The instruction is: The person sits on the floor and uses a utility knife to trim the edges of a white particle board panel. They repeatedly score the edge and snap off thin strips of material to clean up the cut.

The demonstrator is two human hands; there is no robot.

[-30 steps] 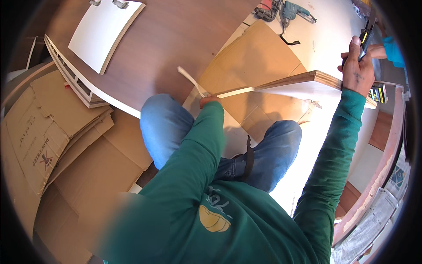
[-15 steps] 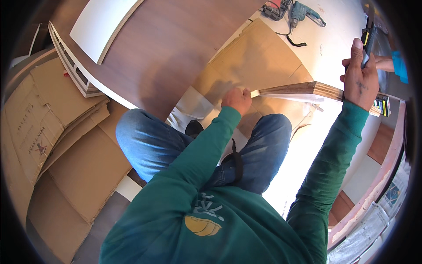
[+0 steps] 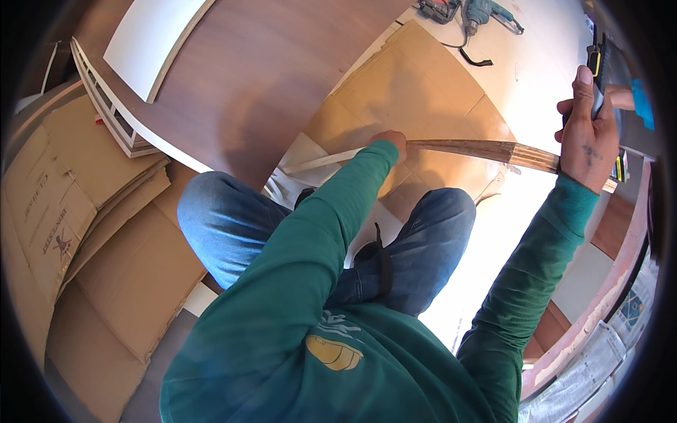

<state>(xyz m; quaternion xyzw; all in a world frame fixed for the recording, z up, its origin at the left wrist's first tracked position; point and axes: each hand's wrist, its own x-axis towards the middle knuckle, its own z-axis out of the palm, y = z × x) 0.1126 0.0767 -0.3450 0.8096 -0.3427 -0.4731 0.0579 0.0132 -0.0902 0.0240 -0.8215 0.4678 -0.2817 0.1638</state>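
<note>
I hold the plywood board (image 3: pixel 486 150) on its edge above my knees: my left hand (image 3: pixel 390 139) is closed on its near end, my right hand (image 3: pixel 589 137) closed on a black and yellow tool (image 3: pixel 598 67) against its far end. I judge this the steadying step; next calls for a firm left grip.

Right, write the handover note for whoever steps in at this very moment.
Left hand: gripping the near end of the plywood board, which is held on edge above the knees.
Right hand: on the far end of the same board, fingers also around a black and yellow hand tool; I cannot tell which kind.
Around: flattened cardboard on the floor under the board, a large brown panel to the left, power tools lying at the far edge.
Done: board lifted clear of the floor.
Left: nothing on the board's edge looks worked yet.
</note>
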